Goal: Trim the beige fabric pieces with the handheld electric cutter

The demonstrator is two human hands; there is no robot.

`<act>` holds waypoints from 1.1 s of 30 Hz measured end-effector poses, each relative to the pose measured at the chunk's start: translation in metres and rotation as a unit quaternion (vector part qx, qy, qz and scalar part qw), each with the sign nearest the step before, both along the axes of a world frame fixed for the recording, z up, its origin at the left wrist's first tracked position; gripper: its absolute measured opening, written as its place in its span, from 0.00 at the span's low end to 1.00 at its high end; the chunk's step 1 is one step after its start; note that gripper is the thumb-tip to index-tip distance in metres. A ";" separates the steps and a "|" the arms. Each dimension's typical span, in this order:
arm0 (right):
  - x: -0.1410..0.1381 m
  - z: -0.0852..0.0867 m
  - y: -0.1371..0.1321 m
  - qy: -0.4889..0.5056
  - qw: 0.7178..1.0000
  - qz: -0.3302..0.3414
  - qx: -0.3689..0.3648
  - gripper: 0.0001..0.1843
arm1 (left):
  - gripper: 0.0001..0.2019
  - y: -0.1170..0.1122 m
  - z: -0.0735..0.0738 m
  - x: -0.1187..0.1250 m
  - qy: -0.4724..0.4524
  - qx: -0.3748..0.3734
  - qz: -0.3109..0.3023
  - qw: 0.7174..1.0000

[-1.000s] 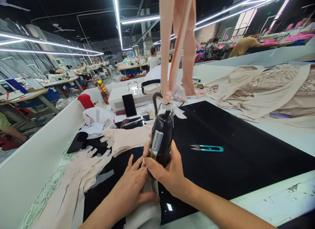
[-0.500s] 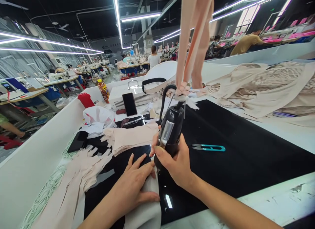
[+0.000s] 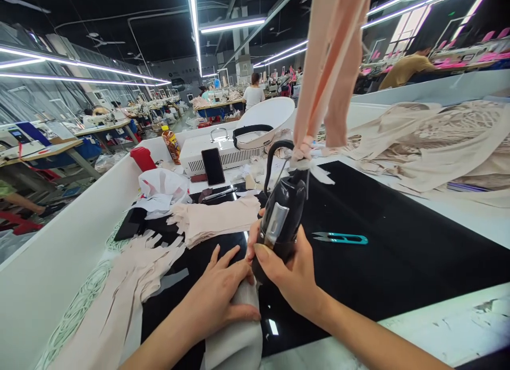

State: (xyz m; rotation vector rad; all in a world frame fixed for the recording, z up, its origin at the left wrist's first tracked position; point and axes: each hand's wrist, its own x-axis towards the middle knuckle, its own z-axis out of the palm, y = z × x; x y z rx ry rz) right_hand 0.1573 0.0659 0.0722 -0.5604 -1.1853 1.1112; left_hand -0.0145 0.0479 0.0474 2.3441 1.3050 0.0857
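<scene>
My right hand (image 3: 285, 272) is wrapped round a black handheld electric tool (image 3: 282, 216) with a silver lever on its side. Pinkish fabric strips (image 3: 332, 62) are knotted at the tool's upper end, and a black cord curves off it. The tool leans upright, its lower end at the edge of a pale beige fabric piece (image 3: 235, 346); the exact contact is hidden by my fingers. Flat on that fabric lies my left hand (image 3: 221, 298), fingers spread and thumb apart, close beside the tool. Under both is a glossy black work surface (image 3: 378, 253).
Teal thread snips (image 3: 342, 238) lie right of the tool. Stacked beige pieces (image 3: 219, 216), cut strips (image 3: 119, 301) and green cord coils (image 3: 79, 301) sit left. Behind are a phone (image 3: 213, 165), a bottle (image 3: 171, 144) and a white vented box (image 3: 231, 157). Fabric heaps (image 3: 446, 136) lie right.
The view has shifted slightly, so most things sit a little further right. The tool and its hanging strips have moved slightly right with my right hand. My left hand stays on the fabric.
</scene>
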 end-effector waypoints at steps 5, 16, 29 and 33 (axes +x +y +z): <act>0.003 0.002 -0.003 0.006 1.000 0.002 -0.007 0.13 | 0.31 -0.001 0.000 -0.001 -0.008 0.003 -0.001 1.000; 0.006 -0.003 -0.013 0.011 1.000 0.026 0.002 0.12 | 0.45 -0.001 -0.004 -0.003 -0.015 0.005 -0.008 1.000; 0.007 -0.002 -0.018 0.051 0.996 0.078 0.006 0.15 | 0.50 0.002 0.003 0.000 -0.008 -0.024 -0.013 1.000; 0.007 -0.008 -0.021 0.022 0.998 0.056 0.008 0.14 | 0.49 0.003 0.003 0.000 -0.019 -0.008 -0.023 1.000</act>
